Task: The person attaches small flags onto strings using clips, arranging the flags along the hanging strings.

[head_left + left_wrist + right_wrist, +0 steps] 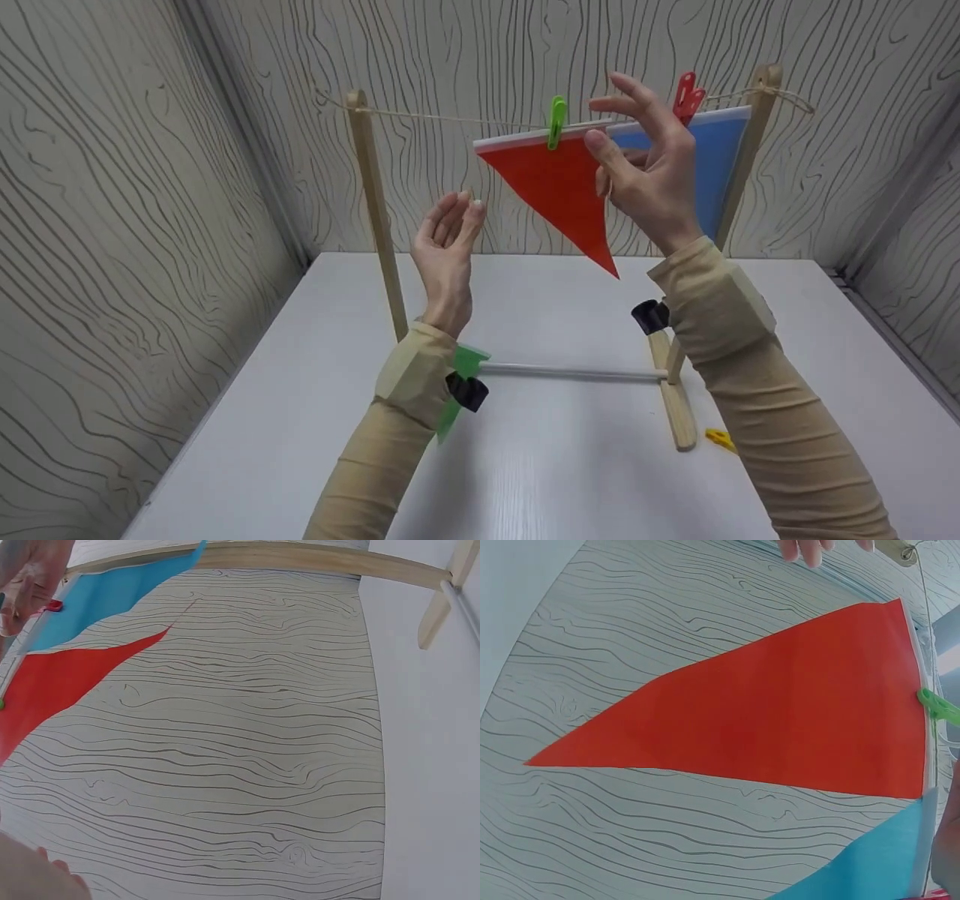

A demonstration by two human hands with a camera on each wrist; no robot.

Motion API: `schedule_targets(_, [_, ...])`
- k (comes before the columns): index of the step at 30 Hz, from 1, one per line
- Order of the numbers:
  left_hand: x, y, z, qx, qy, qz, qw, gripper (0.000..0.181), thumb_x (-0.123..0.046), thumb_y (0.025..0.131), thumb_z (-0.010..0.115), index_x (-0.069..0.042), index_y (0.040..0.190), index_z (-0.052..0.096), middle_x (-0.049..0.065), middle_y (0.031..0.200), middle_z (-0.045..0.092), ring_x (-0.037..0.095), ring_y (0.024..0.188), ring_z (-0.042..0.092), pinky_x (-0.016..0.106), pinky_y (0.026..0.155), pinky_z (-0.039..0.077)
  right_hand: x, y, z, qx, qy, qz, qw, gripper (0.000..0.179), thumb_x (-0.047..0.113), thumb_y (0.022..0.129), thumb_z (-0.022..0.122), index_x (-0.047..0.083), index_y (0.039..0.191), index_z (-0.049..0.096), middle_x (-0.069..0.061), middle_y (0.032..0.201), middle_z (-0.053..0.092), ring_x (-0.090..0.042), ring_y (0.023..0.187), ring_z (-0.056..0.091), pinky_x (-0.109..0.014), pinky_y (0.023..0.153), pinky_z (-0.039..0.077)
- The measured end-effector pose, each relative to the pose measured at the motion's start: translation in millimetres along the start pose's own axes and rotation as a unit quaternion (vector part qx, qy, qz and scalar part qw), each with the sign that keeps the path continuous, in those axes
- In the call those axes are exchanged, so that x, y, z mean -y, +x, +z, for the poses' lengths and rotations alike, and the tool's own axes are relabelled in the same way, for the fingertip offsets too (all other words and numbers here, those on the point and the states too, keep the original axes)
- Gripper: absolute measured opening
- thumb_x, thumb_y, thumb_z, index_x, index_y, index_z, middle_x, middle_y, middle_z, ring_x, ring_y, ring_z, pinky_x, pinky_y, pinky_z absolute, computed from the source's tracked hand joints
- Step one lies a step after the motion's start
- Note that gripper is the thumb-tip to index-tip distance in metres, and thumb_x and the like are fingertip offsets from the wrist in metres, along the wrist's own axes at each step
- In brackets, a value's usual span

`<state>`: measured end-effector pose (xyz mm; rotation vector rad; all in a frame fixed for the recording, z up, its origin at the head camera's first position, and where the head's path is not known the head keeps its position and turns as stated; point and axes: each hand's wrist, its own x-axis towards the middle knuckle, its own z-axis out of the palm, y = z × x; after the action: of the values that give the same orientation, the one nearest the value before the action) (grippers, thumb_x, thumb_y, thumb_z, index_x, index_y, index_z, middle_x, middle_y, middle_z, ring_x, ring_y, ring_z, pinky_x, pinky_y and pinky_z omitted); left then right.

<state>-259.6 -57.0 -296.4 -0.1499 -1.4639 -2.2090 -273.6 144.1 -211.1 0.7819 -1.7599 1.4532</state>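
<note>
A red triangular pennant (pixel 547 184) hangs on a string (pixel 442 118) under a green clothespin (pixel 556 124). Beside it, a blue pennant (pixel 720 157) hangs by a red clothespin (pixel 686 99). My right hand (pixel 656 176) is raised at the meeting corners of the two pennants, thumb in front of the red one's top edge, other fingers spread and loosely bent. Whether it touches the cloth is unclear. Lower and to the left, my left hand (pixel 446 251) hovers with loosely bent fingers and nothing in it, apart from the red pennant.
Two wooden posts, left (pixel 375 210) and right (pixel 754 135), carry the string. A white rod (pixel 570 371) joins the stand low down, near a wooden foot (pixel 679 420). A green pennant (pixel 470 360) lies by my left forearm, and a yellow clothespin (pixel 720 439) by my right.
</note>
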Motion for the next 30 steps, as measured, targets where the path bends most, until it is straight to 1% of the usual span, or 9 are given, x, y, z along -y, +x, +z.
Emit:
schedule_targets(5, [5.2,-7.3,-10.1,0.008,0.055,0.001,0.9984,0.048,-0.014,0.095,0.07,-0.003,0.139,0.052,0.013,0.143,0.06,0.022,0.138,0.053,0.032,0.12,0.038,-2.1,-9.2,-5.7,0.004,0.004,-0.008,0.9999,0.049,0.006,0.095,0.066,0.0,0.142,0.052,-0.012,0.127,0.067,-0.008,0.057,0.063,-0.017,0.063,0.057])
schedule_targets(9, [12.4,-14.6,-22.1,0.023,0.107,0.004,0.994,0.05,-0.017,0.095,0.071,-0.004,0.139,0.053,0.011,0.144,0.059,0.022,0.141,0.05,0.035,0.123,0.033,-3.4,-19.2,-12.7,0.0,-0.011,-0.014,0.9998,0.048,0.004,0.095,0.065,0.0,0.141,0.053,-0.009,0.127,0.068,-0.003,0.073,0.071,-0.017,0.069,0.058])
schedule_targets(12, [19.6,-19.5,-33.7,0.04,0.149,0.007,0.988,0.047,-0.016,0.095,0.071,-0.003,0.137,0.055,0.013,0.143,0.059,0.025,0.141,0.05,0.037,0.123,0.034,-4.4,-30.8,-19.3,-0.004,-0.02,-0.011,0.9997,0.047,0.004,0.095,0.065,0.001,0.14,0.054,-0.004,0.127,0.067,-0.005,0.075,0.071,-0.016,0.066,0.057])
schedule_targets(15, [27.6,-22.6,-46.8,0.055,0.189,0.009,0.9804,0.044,-0.013,0.095,0.07,0.0,0.134,0.057,0.016,0.14,0.059,0.029,0.137,0.051,0.041,0.121,0.036,-7.3,-45.3,-28.5,-0.012,0.003,-0.006,0.9999,0.046,0.002,0.095,0.065,0.0,0.139,0.054,0.0,0.127,0.067,-0.008,0.064,0.067,-0.016,0.053,0.052])
schedule_targets(19, [38.3,-25.9,-65.7,0.059,0.24,0.003,0.969,0.042,-0.012,0.094,0.071,0.002,0.132,0.058,0.018,0.136,0.061,0.032,0.129,0.054,0.047,0.118,0.037,-15.3,-64.4,-40.5,-0.024,0.045,-0.007,0.9987,0.043,-0.005,0.093,0.063,-0.004,0.136,0.055,0.001,0.123,0.068,-0.008,0.063,0.066,-0.014,0.045,0.046])
schedule_targets(22, [47.0,-30.3,-80.2,0.056,0.28,-0.013,0.9582,0.041,-0.015,0.094,0.07,-0.001,0.13,0.059,0.018,0.136,0.06,0.032,0.123,0.053,0.051,0.115,0.038,-22.9,-79.4,-47.6,-0.028,0.07,-0.003,0.9972,0.041,-0.009,0.093,0.061,-0.007,0.134,0.056,-0.001,0.121,0.068,-0.007,0.063,0.065,-0.014,0.044,0.045])
schedule_targets(25, [56.4,-36.9,-94.2,0.053,0.326,-0.035,0.9432,0.038,-0.018,0.095,0.07,-0.005,0.129,0.061,0.017,0.136,0.058,0.032,0.12,0.052,0.05,0.106,0.044,-31.4,-96.8,-55.5,-0.033,0.092,0.009,0.9952,0.04,-0.012,0.093,0.059,-0.007,0.133,0.057,-0.003,0.118,0.069,-0.008,0.063,0.064,-0.014,0.043,0.044])
schedule_targets(27, [64.0,-41.2,-103.1,0.051,0.363,-0.045,0.9291,0.037,-0.019,0.095,0.069,-0.007,0.129,0.061,0.017,0.137,0.056,0.033,0.119,0.053,0.049,0.099,0.047,-38.0,-109.8,-62.1,-0.034,0.103,0.019,0.9939,0.041,-0.014,0.092,0.058,-0.007,0.133,0.057,-0.003,0.116,0.069,-0.008,0.063,0.064,-0.014,0.043,0.044])
schedule_targets(30, [75.0,-46.3,-114.3,0.047,0.421,-0.055,0.9042,0.038,-0.02,0.095,0.069,-0.009,0.13,0.059,0.017,0.136,0.055,0.034,0.117,0.055,0.044,0.089,0.049,-48.6,-128.8,-73.0,-0.032,0.109,0.031,0.993,0.042,-0.017,0.092,0.056,-0.008,0.133,0.057,-0.002,0.116,0.069,-0.006,0.064,0.063,-0.014,0.043,0.043])
